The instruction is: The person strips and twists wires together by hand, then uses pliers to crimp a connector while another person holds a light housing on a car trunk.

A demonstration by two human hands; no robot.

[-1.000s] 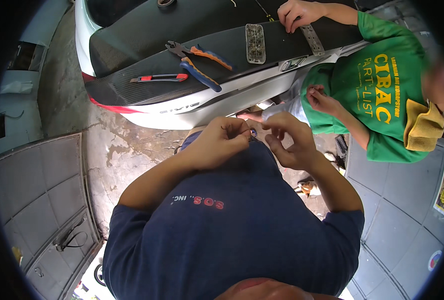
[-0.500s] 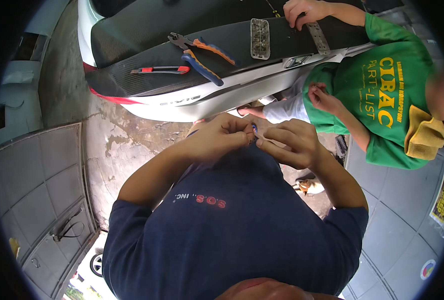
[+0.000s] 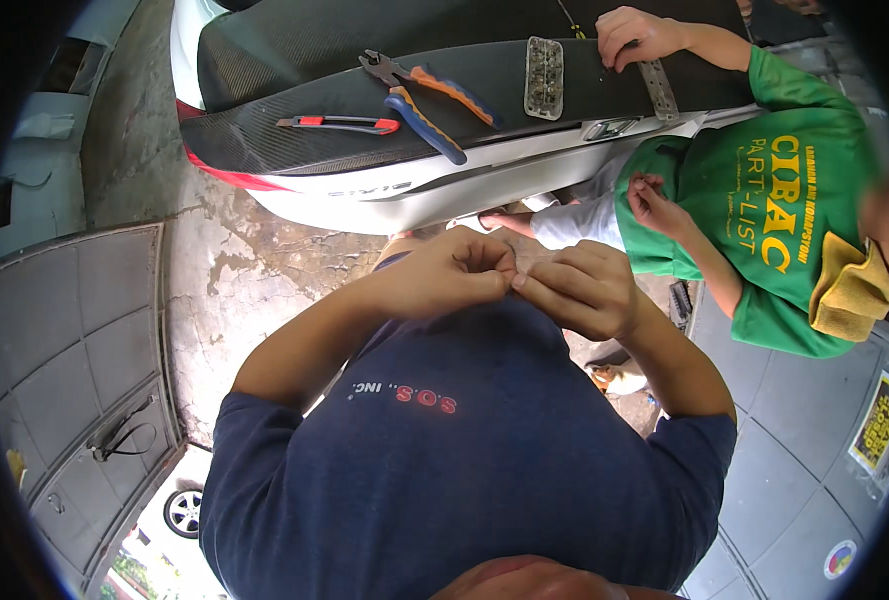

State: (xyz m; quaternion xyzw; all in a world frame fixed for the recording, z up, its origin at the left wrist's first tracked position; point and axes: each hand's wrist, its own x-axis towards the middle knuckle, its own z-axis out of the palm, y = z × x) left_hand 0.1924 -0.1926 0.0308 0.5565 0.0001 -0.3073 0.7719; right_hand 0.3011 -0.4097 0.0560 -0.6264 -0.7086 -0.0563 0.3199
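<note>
In front of my chest, my left hand (image 3: pixel 454 272) and my right hand (image 3: pixel 586 288) meet fingertip to fingertip, both pinched closed. What they hold between the tips is too small and too covered to name. Beyond them, on the black carbon-patterned car surface (image 3: pixel 294 65), lie pliers (image 3: pixel 426 125) with blue and orange handles, jaws pointing up and left. A red utility knife (image 3: pixel 339 124) rests to their left. Right of the pliers is a clear case (image 3: pixel 543 78) filled with small parts.
A person in a green shirt (image 3: pixel 719 185) stands at the right, one hand (image 3: pixel 636 38) on the car beside a second clear strip-like piece (image 3: pixel 659 90). A thin tool with a yellow end (image 3: pixel 571 20) lies farther back. Grey metal gates (image 3: pixel 74 350) flank both sides; a small animal (image 3: pixel 616 380) is on the floor.
The view has shifted, so the car and tools sit further right. My fingertips have closed together, and the small blue item that showed between them is now hidden.
</note>
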